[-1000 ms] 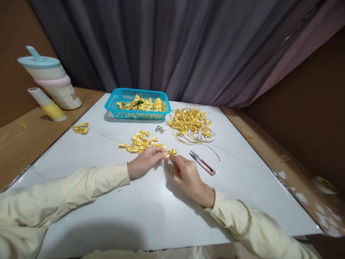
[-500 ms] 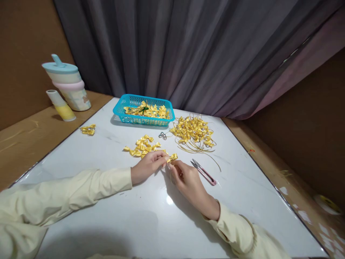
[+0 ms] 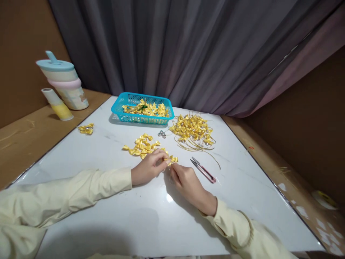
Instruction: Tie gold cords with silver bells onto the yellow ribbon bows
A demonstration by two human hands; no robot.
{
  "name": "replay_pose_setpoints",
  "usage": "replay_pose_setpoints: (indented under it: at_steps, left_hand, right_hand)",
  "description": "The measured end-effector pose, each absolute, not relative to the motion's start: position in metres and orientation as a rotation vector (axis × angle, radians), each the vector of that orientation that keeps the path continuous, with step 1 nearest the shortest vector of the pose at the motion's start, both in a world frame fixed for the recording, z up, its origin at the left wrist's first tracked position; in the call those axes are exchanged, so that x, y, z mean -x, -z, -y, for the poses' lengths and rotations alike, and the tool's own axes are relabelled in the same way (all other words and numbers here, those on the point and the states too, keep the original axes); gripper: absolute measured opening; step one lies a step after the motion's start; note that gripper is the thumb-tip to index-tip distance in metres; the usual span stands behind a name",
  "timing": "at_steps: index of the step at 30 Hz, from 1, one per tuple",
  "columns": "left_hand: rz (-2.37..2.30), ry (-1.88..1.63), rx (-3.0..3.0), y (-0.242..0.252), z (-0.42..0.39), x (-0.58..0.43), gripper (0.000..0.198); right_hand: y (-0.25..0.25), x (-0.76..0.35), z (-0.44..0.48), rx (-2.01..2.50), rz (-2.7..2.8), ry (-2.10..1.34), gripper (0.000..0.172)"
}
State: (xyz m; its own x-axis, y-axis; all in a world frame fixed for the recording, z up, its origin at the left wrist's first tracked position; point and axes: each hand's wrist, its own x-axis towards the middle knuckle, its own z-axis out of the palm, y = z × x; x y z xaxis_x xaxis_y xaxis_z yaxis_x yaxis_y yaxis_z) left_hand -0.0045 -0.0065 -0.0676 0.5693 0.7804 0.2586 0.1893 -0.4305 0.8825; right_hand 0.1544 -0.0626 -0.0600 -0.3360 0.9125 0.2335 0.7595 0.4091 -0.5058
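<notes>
My left hand (image 3: 150,167) pinches a small yellow satin ribbon bow (image 3: 174,159) between thumb and fingertips, a little above the white table. Right beside it, my right hand (image 3: 188,182) is closed with its fingertips against the bow's lower side. A thin thread (image 3: 170,179) loops down by those fingers; its ends are hidden. Behind my left hand lies a loose group of yellow bows (image 3: 142,144). To the right of my right hand rest thread snips (image 3: 203,170) with pink handles, their blades apart.
A blue basket (image 3: 142,119) of yellow bows stands at the back. Right of it is a heap of bows with gold cords (image 3: 192,129), beside a few silver bells (image 3: 162,134). More bows (image 3: 86,128) lie at the left edge. A tumbler (image 3: 67,86) and thread cone (image 3: 60,108) stand beyond.
My right hand has turned slightly, with its fingers closed tighter below the bow. The left thumb and fingers have shifted a little on the bow. The camera view has moved slightly.
</notes>
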Motion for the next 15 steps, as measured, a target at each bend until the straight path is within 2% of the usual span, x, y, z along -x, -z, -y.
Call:
replay_pose_setpoints:
  at_steps: [6,15]
  left_hand:
    - [-0.763,-0.933,-1.994,0.0675,0.0074,0.0055,0.019]
    - [-0.812,-0.850,-1.972,0.0633,0.0073,0.0066,0.025]
  right_hand:
    - [0.0548,-0.1558,0.0622,1.500,2.194,-0.434,0.023]
    - [0.0559,-0.1553,0.0640,1.442,2.175,-0.459,0.025]
